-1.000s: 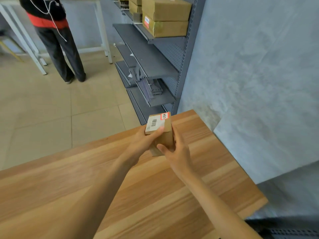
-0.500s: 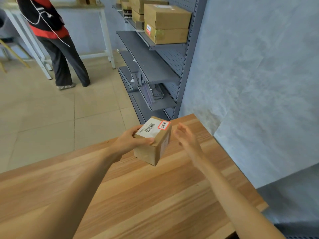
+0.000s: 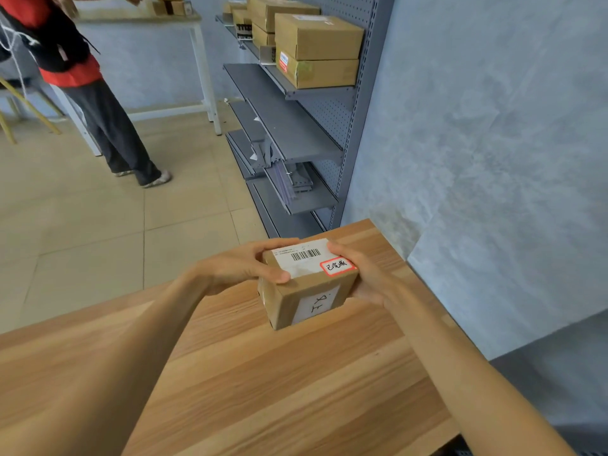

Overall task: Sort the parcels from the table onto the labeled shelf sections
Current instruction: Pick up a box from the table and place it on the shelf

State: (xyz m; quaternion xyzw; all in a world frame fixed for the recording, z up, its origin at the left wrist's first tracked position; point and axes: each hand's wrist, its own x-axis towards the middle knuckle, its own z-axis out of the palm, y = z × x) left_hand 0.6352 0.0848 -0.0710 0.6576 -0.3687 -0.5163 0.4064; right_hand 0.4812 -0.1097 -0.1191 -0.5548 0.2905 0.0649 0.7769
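Fingers [image 3: 263,246] of left hand [image 3: 240,268] curled over far-left top edge of parcel [image 3: 307,284], thumb pressed on near-left corner. Right hand [image 3: 365,278] clasped round right side, fingertips on top by red-bordered sticker [image 3: 338,266]. Both gripping same small cardboard box. Barcode label on top face, white handwritten label on near face. Bottom edge seen against counter [image 3: 263,390]; resting or just lifted, cannot tell. Sits at far right end, just near of shelf unit [image 3: 358,126].

No other parcel visible on counter within view. Top shelf far right: two large boxes [image 3: 317,51] stacked, smaller ones behind. Middle shelf [image 3: 296,133] bare; lower shelf with some flat grey material only. Section labels not legible.

Judged well along: several parcels shelved, this one in hand not yet placed. Left: read label, carry to matching section, set down.

Far left: another person [image 3: 85,80] standing at white table [image 3: 164,18].
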